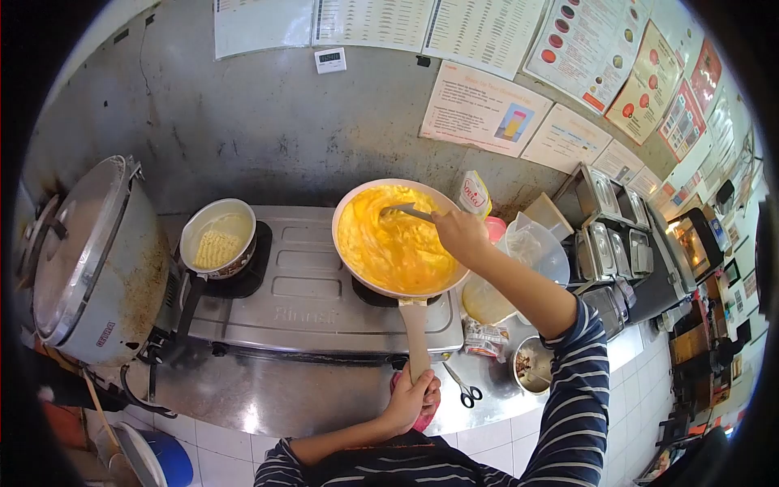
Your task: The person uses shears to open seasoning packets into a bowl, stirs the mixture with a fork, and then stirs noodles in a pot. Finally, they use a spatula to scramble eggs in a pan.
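Left hand [410,398] grips the pan [395,237] handle; right hand [458,233] holds a fork [406,212] in eggs [389,243] that look partly set, still soft

Frying pan [357,213]: round, pale cream rim, shallow wall, sitting level on the right burner of a steel two-burner stove [312,304]. Its long light wooden handle [416,333] points straight back toward the person, out past the stove's front edge. The left hand [408,399] is wrapped around the end of the handle. Contents: beaten egg [393,243], bright yellow-orange, glossy, covering nearly the whole pan floor in soft uneven folds, thicker toward the middle. Utensil [406,211]: slim, metallic, grey, lying nearly flat with its tip in the egg at the upper centre; the right hand [460,234] pinches its near end, over the pan's right rim.
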`<state>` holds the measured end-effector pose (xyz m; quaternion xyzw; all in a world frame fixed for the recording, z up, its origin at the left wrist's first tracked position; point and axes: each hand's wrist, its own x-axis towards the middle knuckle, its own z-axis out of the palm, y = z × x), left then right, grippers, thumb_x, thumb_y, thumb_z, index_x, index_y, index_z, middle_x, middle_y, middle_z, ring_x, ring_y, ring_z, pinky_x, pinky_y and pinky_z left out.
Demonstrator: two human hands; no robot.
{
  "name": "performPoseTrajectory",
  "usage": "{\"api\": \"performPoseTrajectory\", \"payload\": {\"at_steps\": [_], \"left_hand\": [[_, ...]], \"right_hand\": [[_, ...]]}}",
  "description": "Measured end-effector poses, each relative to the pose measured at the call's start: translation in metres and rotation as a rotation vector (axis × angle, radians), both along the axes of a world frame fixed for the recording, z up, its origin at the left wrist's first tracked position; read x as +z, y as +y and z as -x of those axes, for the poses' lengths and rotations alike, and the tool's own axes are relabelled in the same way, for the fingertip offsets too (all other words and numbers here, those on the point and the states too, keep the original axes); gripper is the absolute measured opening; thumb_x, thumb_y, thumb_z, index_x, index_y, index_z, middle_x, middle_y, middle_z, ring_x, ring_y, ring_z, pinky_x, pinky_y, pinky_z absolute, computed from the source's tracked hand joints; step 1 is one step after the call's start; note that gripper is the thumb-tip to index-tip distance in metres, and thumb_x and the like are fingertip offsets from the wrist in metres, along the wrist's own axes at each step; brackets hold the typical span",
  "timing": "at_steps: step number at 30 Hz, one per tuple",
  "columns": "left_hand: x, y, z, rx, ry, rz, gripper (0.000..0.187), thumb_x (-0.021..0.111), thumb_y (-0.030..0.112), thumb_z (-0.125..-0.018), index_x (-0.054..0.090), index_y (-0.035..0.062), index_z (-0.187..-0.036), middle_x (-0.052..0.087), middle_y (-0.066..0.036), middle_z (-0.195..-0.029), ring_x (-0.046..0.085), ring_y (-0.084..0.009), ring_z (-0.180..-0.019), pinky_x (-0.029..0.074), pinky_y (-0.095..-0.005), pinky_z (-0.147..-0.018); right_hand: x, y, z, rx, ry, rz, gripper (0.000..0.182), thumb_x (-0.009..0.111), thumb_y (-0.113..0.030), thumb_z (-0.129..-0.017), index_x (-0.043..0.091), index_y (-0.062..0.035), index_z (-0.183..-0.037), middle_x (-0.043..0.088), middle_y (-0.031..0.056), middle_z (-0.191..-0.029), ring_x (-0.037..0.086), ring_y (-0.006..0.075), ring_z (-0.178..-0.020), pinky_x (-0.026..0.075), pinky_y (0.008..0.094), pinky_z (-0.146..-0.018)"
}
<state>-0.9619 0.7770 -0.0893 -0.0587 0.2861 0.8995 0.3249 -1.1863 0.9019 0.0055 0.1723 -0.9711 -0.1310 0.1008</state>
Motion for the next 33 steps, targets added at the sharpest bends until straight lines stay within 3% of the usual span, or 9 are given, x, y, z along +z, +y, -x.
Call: {"api": "performPoseTrajectory", "payload": {"at_steps": [3,4,8,11,18,20,24,26,33], "left_hand": [[0.000,-0.001,0.000,-0.012,-0.019,0.005,0.023,0.040,0.019,-0.087,0.034,0.0199,-0.109,0.036,0.000,-0.071,0.034,-0.0058,-0.053,0.025,-0.0173,-0.039],[0.001,-0.001,0.000,-0.007,-0.014,0.011,0.023,0.040,0.019,-0.087,0.034,0.0201,-0.108,0.036,0.000,-0.071,0.034,-0.0057,-0.052,0.025,-0.0173,-0.039],[0.004,-0.002,0.001,-0.006,-0.028,0.022,0.022,0.040,0.018,-0.087,0.035,0.0202,-0.108,0.036,0.000,-0.071,0.034,-0.0056,-0.052,0.025,-0.0170,-0.039],[0.003,-0.002,0.001,-0.018,-0.033,-0.004,0.022,0.040,0.019,-0.086,0.035,0.0200,-0.108,0.036,0.000,-0.071,0.034,-0.0057,-0.053,0.025,-0.0170,-0.039],[0.003,-0.001,0.000,-0.009,-0.048,-0.013,0.023,0.041,0.019,-0.086,0.034,0.0204,-0.109,0.036,0.000,-0.071,0.034,-0.0059,-0.053,0.025,-0.0171,-0.039],[0.004,-0.001,0.000,-0.015,-0.042,-0.009,0.023,0.041,0.019,-0.086,0.034,0.0207,-0.108,0.036,0.000,-0.071,0.034,-0.0058,-0.052,0.026,-0.0171,-0.039],[0.004,0.000,0.000,-0.007,-0.040,-0.012,0.023,0.040,0.019,-0.086,0.034,0.0204,-0.108,0.036,0.000,-0.071,0.033,-0.0057,-0.052,0.026,-0.0172,-0.039],[0.004,0.000,0.000,-0.007,-0.043,0.001,0.022,0.040,0.020,-0.086,0.034,0.0203,-0.108,0.036,0.000,-0.071,0.033,-0.0057,-0.053,0.025,-0.0171,-0.039],[0.004,0.000,0.000,0.011,-0.025,0.010,0.022,0.040,0.020,-0.086,0.034,0.0199,-0.108,0.036,0.000,-0.070,0.033,-0.0056,-0.053,0.025,-0.0172,-0.039]], "right_hand": [[0.024,0.008,0.002,0.008,-0.069,-0.023,0.022,0.040,-0.014,-0.078,0.058,-0.0124,-0.090,0.059,0.0109,-0.075,0.060,0.0242,-0.067,0.048,0.0344,-0.055],[0.040,0.012,-0.001,-0.024,-0.113,-0.068,0.025,0.038,-0.015,-0.079,0.056,-0.0189,-0.096,0.060,0.0091,-0.076,0.060,0.0239,-0.072,0.048,0.0348,-0.058],[0.127,0.025,-0.031,-0.158,-0.369,-0.126,0.025,0.048,-0.022,-0.077,0.056,-0.0253,-0.101,0.060,0.0046,-0.081,0.057,0.0224,-0.081,0.046,0.0352,-0.066],[0.159,0.034,-0.059,-0.126,-0.556,-0.243,0.028,0.053,-0.023,-0.074,0.056,-0.0249,-0.102,0.060,0.0045,-0.083,0.057,0.0224,-0.079,0.045,0.0349,-0.067],[0.096,0.042,-0.091,-0.061,-0.650,-0.174,0.030,0.054,-0.021,-0.074,0.055,-0.0249,-0.104,0.059,0.0099,-0.076,0.057,0.0254,-0.072,0.044,0.0373,-0.063],[0.071,0.035,-0.097,-0.057,-0.445,-0.069,0.028,0.052,-0.019,-0.074,0.055,-0.0206,-0.102,0.058,0.0113,-0.073,0.057,0.0270,-0.069,0.044,0.0391,-0.060],[0.043,0.025,-0.085,0.047,-0.335,-0.014,0.023,0.050,-0.014,-0.074,0.056,-0.0143,-0.096,0.058,0.0113,-0.070,0.058,0.0277,-0.066,0.046,0.0391,-0.058],[0.028,0.017,-0.070,0.079,-0.208,-0.013,0.018,0.043,-0.011,-0.074,0.059,-0.0061,-0.081,0.060,0.0111,-0.072,0.060,0.0244,-0.062,0.048,0.0346,-0.051],[0.000,-0.012,-0.008,0.050,-0.126,0.074,0.020,0.043,-0.012,-0.075,0.061,-0.0044,-0.074,0.061,0.0124,-0.076,0.061,0.0245,-0.066,0.049,0.0356,-0.055]]}}
